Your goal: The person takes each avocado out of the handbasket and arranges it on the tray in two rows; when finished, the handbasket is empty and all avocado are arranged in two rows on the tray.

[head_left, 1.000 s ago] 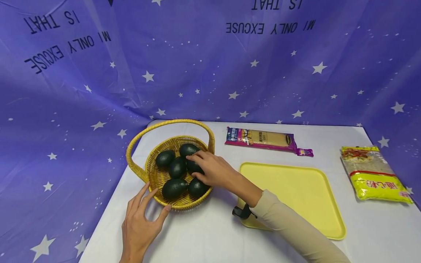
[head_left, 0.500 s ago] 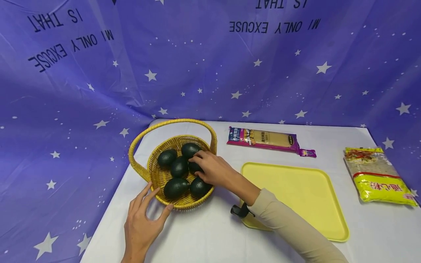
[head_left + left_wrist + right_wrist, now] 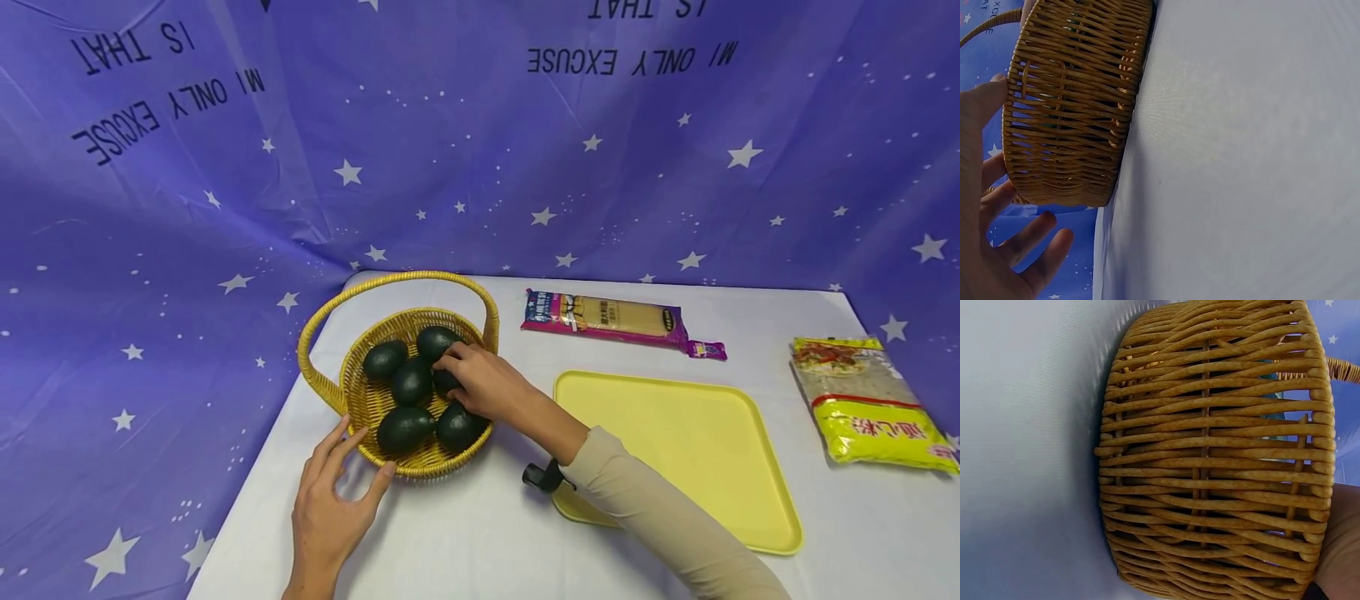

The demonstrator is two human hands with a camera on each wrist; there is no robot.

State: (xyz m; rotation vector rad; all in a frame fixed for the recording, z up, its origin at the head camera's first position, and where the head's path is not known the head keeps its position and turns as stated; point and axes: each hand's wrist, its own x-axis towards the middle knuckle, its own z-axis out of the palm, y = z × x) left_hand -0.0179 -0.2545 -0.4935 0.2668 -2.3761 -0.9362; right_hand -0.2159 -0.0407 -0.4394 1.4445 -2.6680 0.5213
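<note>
Head: the right hand (image 3: 486,382) clamps a dark-green oval avocado (image 3: 442,382) beneath its fingers, likely firm, slippery, best gripped mid-body. Left wrist: the left hand (image 3: 971,203), fingers apart, touches the yellow wicker basket (image 3: 1066,140). Right wrist: fingers hidden.

The wicker basket (image 3: 356,400) stands on the left of the worktop (image 3: 465,542), six avocados (image 3: 405,430) in it; the tray (image 3: 675,450) lies to the basket's right; behind the tray lies the spaghetti packet (image 3: 607,317), a sachet (image 3: 707,350) at its right end; the macaroni bag (image 3: 870,404) lies right of the tray; a backdrop (image 3: 450,150) hangs behind.
</note>
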